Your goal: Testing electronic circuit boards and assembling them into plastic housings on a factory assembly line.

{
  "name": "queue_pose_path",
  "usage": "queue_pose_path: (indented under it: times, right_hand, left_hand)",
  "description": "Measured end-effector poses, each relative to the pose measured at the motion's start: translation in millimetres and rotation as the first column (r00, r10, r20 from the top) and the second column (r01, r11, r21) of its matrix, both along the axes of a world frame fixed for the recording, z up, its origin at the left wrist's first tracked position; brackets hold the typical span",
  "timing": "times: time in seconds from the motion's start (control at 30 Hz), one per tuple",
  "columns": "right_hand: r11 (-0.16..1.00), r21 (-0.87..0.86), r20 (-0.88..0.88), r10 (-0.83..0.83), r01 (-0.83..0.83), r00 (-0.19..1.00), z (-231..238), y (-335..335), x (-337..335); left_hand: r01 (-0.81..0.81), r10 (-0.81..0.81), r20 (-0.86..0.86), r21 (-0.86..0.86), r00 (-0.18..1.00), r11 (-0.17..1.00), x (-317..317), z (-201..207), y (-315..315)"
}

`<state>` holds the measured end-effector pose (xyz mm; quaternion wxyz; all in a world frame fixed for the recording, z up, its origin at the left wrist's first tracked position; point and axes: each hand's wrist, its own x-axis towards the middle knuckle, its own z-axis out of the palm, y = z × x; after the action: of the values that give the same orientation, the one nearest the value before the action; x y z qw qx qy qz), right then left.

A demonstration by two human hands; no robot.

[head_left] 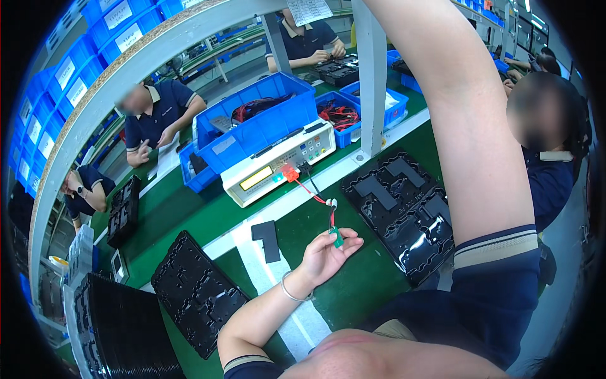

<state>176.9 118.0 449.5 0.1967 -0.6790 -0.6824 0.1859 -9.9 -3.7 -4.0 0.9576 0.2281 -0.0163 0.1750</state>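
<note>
My left hand (325, 258) is closed around a small green connector (337, 239), palm up over the green bench. Red and black wires (332, 218) run from the connector to red and black plugs on the front of a white tester (255, 183) with a yellow display. My right arm (467, 107) reaches up past the top edge, so its hand is out of sight. A dark L-shaped flat piece (267, 241) lies left of my left hand. To the right of that hand rests a black moulded tray (413, 243) with dark flat pieces in it.
A blue bin (259, 129) of cables sits on the tester; another blue bin (339, 126) holds red wires. A black tray (199, 297) and a tray stack (126, 328) stand left. A white post (372, 82) rises behind the bench. Several co-workers sit around.
</note>
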Motion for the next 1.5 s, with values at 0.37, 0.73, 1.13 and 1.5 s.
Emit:
queue_pose_path:
  times: [0.37,0.73,1.13,1.5]
  right_hand:
    - [0.426,0.871,0.129,0.283,-0.245,0.950,-148.6,-35.6,29.5]
    - [0.725,0.516,0.434,0.239,-0.457,0.869,-395.3,-248.0,98.3]
    - [0.862,0.372,-0.477,-0.141,0.344,0.868,-446.4,-267.6,169.2]
    - [0.887,0.250,-0.516,-0.217,0.387,0.829,-445.8,-271.6,169.0]
  left_hand:
    - [-0.091,0.099,-0.136,0.063,0.986,0.994,-1.5,12.7,-2.9]
    - [-0.103,0.296,-0.307,0.516,0.905,0.850,11.1,16.9,-22.2]
    - [-0.092,0.302,-0.335,0.520,0.892,0.849,6.0,18.7,-22.5]
    - [-0.024,0.303,-0.346,0.623,0.888,0.782,-5.5,13.1,-10.4]
